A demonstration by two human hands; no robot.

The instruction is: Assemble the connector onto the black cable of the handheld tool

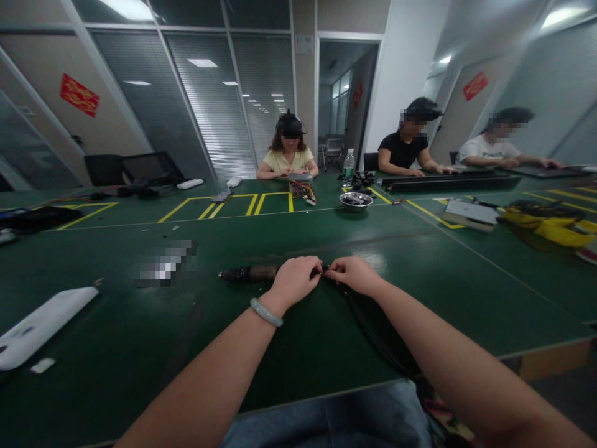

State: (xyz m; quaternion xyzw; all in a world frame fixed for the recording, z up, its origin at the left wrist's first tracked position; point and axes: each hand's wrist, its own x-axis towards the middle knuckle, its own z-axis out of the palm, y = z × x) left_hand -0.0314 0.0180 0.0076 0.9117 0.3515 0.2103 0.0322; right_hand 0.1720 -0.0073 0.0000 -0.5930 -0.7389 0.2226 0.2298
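A dark, stick-shaped electric screwdriver (252, 273) lies on the green table, its narrow metal tip pointing left. Wrapped round its rear end is my left hand (298, 277), with a pale bangle on the wrist. My right hand (349, 274) pinches the end of a black cable (368, 326) right beside the left fingertips. From there the cable curves down toward the table's near edge. Fingers hide the spot where cable and screwdriver meet, so I cannot tell whether they are joined.
A white oblong device (46, 326) and a small white piece (43, 365) lie at left. Farther off stand a metal bowl (356, 201) of dark parts and a water bottle (348, 167). Three people sit across the table. Yellow bags (559, 227) lie at right.
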